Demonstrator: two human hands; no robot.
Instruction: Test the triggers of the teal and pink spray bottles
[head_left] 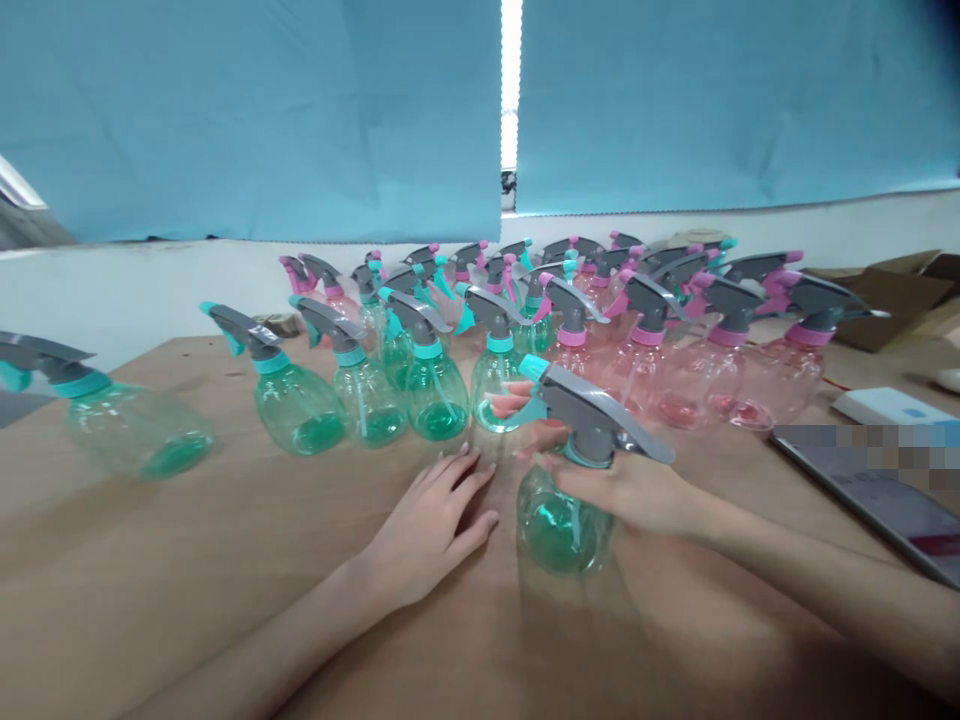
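My right hand grips a green spray bottle around its neck, just under the grey head. Some of its fingers extend past the trigger on the far side. This bottle is upright, close to the table's near side, with green at its base and a tube inside. To its left, my left hand rests on the wooden table, fingers stretched out and holding nothing. Beyond that hand stands a row of green spray bottles, among them one with a turquoise collar.
Pink spray bottles stand at the right, with several more bottles behind. A lone green bottle stands far left. On the right lie a dark flat device, a white box and cardboard. Blue curtains hang behind.
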